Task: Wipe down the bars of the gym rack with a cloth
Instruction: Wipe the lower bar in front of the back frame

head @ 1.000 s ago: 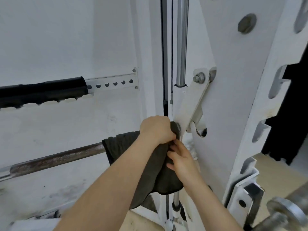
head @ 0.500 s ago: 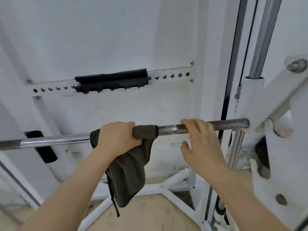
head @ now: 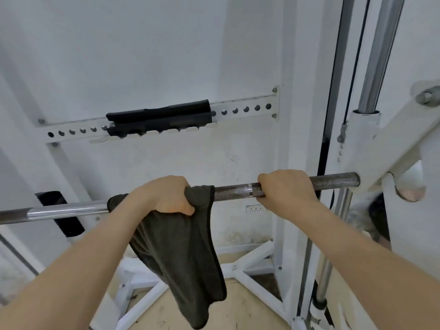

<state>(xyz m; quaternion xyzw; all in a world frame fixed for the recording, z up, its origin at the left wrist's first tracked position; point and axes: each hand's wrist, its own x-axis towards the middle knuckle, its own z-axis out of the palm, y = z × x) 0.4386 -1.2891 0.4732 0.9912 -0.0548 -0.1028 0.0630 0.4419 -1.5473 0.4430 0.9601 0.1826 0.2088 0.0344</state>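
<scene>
Left hand grips the dark cloth bunched over the horizontal bar, with fingers curled round both and most of the cloth hanging below. Right hand lay loosely over the bar half a second ago; now it is wrapped tight on the bare knurled section, near the white bracket. A second ago both hands worked the cloth at that bracket end, so wiping has moved onto the bar itself. Likely the right hand steadies while the left slides the cloth along; the shiny stretch to the left probably remains to be wiped.
</scene>
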